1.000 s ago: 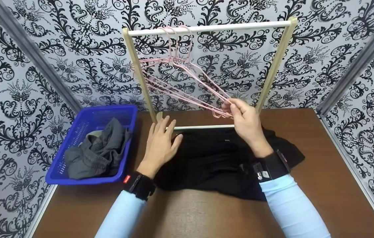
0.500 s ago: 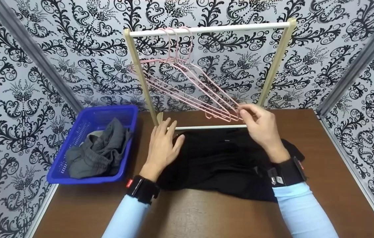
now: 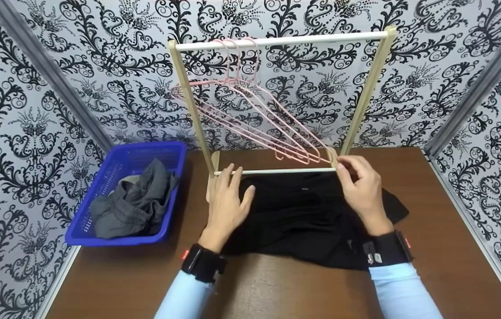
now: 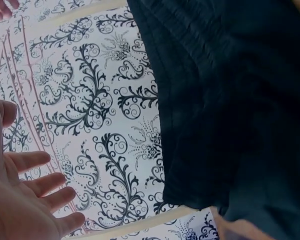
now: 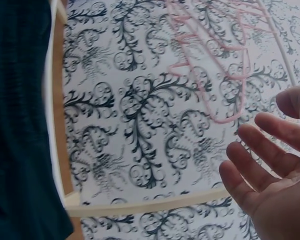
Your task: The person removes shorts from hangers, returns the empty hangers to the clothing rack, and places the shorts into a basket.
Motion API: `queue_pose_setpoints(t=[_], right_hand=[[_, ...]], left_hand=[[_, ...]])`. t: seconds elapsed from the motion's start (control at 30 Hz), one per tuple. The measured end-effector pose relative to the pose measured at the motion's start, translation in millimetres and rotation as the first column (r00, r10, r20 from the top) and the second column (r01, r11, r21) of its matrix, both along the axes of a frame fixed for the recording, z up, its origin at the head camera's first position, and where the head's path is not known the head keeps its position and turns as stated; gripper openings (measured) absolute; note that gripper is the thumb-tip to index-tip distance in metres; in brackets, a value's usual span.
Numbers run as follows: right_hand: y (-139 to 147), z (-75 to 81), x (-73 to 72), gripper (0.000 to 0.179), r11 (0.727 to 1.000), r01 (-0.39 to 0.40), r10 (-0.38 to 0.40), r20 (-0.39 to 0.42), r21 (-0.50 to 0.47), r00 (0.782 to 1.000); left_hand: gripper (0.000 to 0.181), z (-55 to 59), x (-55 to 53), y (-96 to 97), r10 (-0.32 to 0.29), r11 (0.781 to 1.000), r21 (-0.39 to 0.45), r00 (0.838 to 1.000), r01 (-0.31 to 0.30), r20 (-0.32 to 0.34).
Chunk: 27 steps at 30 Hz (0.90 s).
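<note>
Three pink hangers (image 3: 231, 81) hang by their hooks from the top bar of a small rack (image 3: 312, 40), bunched toward its left. My left hand (image 3: 228, 206) has its fingers extended near the rack's left foot, above the left end of a black garment (image 3: 285, 217). That garment lies on the table and shows a gathered band in the left wrist view. Beside the rack's right foot is my right hand (image 3: 361, 188), near the hangers' lower right ends. In the right wrist view, its loosely bent fingers (image 5: 252, 165) are apart from the hangers and hold nothing.
A blue basket (image 3: 117, 241) with crumpled grey clothing (image 3: 130, 204) stands on the left of the brown table (image 3: 277, 288). Patterned walls (image 3: 467, 79) enclose the back and sides. The rack's lower bar (image 3: 277, 171) runs just behind the black garment.
My right hand has let go of the hangers and moved right and down to the rack's right foot. The left hand has shifted slightly right and toward me.
</note>
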State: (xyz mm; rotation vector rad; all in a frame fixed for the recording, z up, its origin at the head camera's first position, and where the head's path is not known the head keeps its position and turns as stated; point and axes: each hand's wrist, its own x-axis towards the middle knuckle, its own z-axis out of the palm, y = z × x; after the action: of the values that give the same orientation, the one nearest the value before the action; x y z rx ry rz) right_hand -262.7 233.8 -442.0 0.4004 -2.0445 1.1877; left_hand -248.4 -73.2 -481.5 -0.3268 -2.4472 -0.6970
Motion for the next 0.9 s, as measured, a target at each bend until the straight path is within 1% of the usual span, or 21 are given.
queue_pose_setpoints(t=[0.07,0.17,0.3,0.47,0.7,0.77,0.9], right_hand=[[0.8,-8.2,2.1,0.017,1.0,0.004,-0.004,0.0,0.001,1.0],[1.5,-19.7,5.5,0.018,1.0,0.015,-0.015,0.006,0.001,1.0],[1.7,-32.0,9.5,0.019,0.999,0.033,-0.033,0.034,0.003,0.999],[0.7,-45.0,14.1,0.02,0.999,0.051,-0.051,0.075,0.008,0.996],[-2.7,-60.7,19.9,0.02,0.998,0.067,-0.066,0.075,-0.007,0.995],[-4.4,-63.8,21.6,0.019,0.997,0.07,-0.068,0.087,-0.018,0.994],[-8.2,-68.5,25.9,0.019,0.997,0.073,-0.067,0.139,-0.039,0.988]], left_hand=[[0.054,-3.4,1.9,3.3,-0.003,1.0,0.012,1.0,0.003,-0.003],[0.054,-8.6,5.6,8.0,-0.012,1.0,0.027,1.0,0.011,0.01],[0.055,-16.4,9.9,13.6,-0.019,0.999,0.031,0.999,0.018,0.027],[0.055,-26.3,13.0,21.4,-0.023,0.999,0.03,0.999,0.022,0.031],[0.056,-36.6,17.2,31.8,-0.05,0.997,0.057,0.997,0.047,0.059],[0.056,-39.7,17.7,34.5,-0.054,0.997,0.058,0.996,0.05,0.071],[0.057,-45.5,18.8,40.5,-0.051,0.998,0.033,0.995,0.048,0.088]])
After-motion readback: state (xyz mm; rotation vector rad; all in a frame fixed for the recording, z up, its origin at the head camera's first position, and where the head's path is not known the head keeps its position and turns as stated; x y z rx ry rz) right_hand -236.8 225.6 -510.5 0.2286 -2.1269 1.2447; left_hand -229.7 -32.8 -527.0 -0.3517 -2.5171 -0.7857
